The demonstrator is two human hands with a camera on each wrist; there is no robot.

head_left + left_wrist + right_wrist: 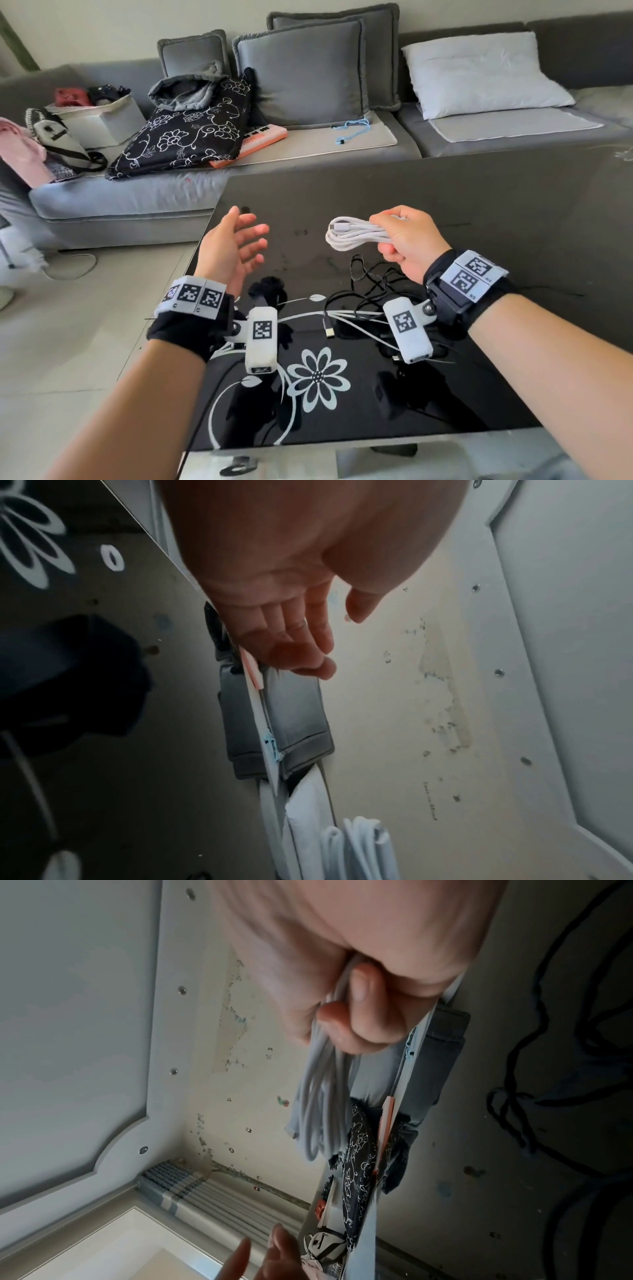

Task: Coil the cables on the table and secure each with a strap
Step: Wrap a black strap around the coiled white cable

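Observation:
My right hand grips a coiled white cable above the black glass table; its loops stick out to the left with a plug end on top. The right wrist view shows the same white cable hanging from my curled fingers. My left hand is held up to the left of the coil, palm turned inward, fingers straight and spread, holding nothing; the left wrist view shows those straight fingers too. A loose black cable lies tangled on the table below my right hand, beside thin white cable.
The table has a white flower print near its front edge. Behind it stands a grey sofa with cushions, a black patterned bag, a white pillow and a blue cord.

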